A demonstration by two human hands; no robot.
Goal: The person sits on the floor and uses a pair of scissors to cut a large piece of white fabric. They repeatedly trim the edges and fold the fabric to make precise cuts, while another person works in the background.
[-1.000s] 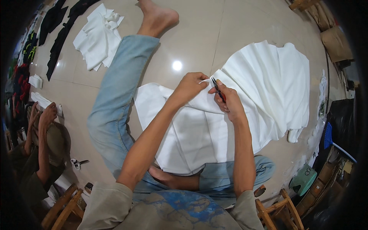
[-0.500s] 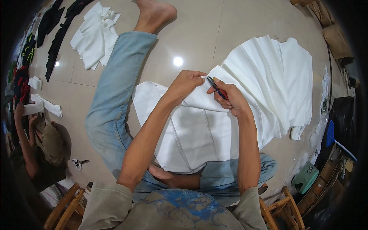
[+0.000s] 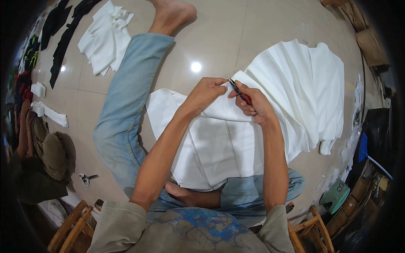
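Note:
White fabric [image 3: 213, 145] lies across my lap and up over the floor, with seams running down it. My left hand [image 3: 206, 93] pinches its far edge between thumb and fingers. Small snips [image 3: 243, 96] with red and dark handles sit in the closed grip of my right hand [image 3: 259, 105]. Their dark blades point up and left to the fabric edge, right beside my left fingertips. Whether the blades touch a thread there is too small to tell. Just right of my hands, a fanned stack of white fabric pieces [image 3: 291, 84] is spread on the floor.
Another white fabric heap [image 3: 105, 40] lies far left, near black cloth strips [image 3: 63, 52]. Scissors [image 3: 87, 179] rest on the tiles at left. A co-worker [image 3: 46, 156] sits at the left edge beside a white roll [image 3: 52, 114]. A green stool [image 3: 336, 196] stands at right.
The snips have tilted slightly and their tips have shifted up a little at the fabric edge. My left hand keeps its pinch. The co-worker's arms have moved with the white strip.

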